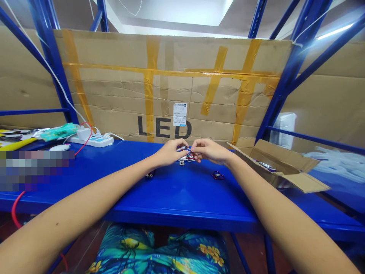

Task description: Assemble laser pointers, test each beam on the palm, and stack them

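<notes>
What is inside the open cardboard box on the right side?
A few small, shiny pieces show inside the box; I cannot tell what they are. Its walls and flaps cover the bottom.

On the table [182, 198], small parts [181, 163] lie between a power strip [98, 141] left and a box [285, 159] right, cardboard [114, 95] behind.

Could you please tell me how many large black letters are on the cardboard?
3: the L on the left, the E in the middle, and the D on the right, its top partly under the white label. No other large letter shows.
</notes>
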`<action>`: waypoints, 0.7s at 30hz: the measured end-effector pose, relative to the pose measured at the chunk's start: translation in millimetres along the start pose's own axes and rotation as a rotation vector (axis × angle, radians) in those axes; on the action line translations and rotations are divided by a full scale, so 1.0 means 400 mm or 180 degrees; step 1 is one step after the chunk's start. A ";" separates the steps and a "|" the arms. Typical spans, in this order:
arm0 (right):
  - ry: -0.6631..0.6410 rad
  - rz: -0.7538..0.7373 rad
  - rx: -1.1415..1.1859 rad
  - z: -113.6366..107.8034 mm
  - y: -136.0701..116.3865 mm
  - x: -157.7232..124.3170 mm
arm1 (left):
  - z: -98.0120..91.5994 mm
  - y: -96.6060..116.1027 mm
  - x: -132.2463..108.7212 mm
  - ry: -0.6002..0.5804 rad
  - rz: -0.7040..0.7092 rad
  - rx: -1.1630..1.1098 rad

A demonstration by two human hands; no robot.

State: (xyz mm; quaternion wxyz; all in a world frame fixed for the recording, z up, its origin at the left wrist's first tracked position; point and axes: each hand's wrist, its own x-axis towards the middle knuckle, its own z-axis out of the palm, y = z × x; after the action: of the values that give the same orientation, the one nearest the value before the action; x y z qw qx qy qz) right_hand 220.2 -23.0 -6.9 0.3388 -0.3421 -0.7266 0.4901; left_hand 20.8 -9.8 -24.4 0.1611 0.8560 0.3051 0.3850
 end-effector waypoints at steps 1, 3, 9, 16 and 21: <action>-0.0017 -0.0020 0.0089 0.001 -0.002 0.000 | -0.002 -0.001 0.000 -0.0014 0.0018 -0.0017; -0.0050 -0.0017 0.0242 0.005 -0.005 0.001 | -0.004 -0.004 0.001 -0.0018 0.0037 -0.0074; 0.0201 0.0099 0.0583 0.011 -0.005 0.005 | -0.001 -0.011 0.004 0.0206 0.0038 -0.0109; 0.0434 0.0106 0.0414 0.021 -0.009 0.007 | 0.000 -0.002 -0.006 0.0227 0.0153 0.0010; 0.0748 -0.0174 0.0184 0.043 -0.003 0.015 | 0.003 0.002 -0.012 0.0325 0.0171 0.0179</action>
State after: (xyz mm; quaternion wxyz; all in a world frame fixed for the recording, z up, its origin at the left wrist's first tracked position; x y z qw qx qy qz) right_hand 202.8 -26.7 -9.8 0.4446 -0.3673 -0.6765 0.4580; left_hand 19.6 -13.5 -27.4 0.1109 0.8473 0.3006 0.4236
